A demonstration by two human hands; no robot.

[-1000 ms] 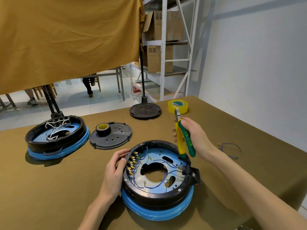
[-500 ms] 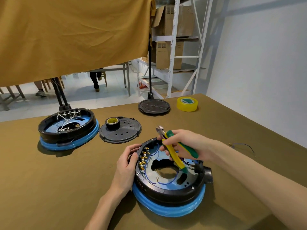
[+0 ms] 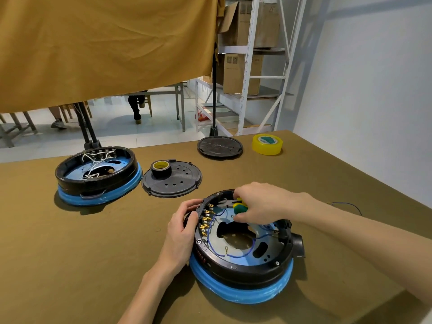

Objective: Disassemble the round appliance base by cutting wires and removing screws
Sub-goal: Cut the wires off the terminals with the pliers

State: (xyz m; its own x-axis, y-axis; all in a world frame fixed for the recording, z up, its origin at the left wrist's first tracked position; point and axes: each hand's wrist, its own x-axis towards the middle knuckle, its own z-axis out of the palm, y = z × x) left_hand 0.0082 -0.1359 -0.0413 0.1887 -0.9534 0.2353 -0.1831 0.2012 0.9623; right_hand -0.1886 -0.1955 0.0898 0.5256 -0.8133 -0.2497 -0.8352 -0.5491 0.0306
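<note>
Hands: right (image 3: 257, 202) grips cutters (image 3: 236, 205), left (image 3: 181, 232) clasps base rim (image 3: 233, 267).

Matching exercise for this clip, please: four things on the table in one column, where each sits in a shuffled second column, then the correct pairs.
Things:
1. yellow tape roll
2. black tape roll
3. cutters
4. loose blue wire

Places:
A. on the perforated black cover plate
B. on the cloth right of the near base
C. far side of the table, beside the ribbed black disc
D. in the right hand, inside the near base

Pairs: 1-C, 2-A, 3-D, 4-B
</note>
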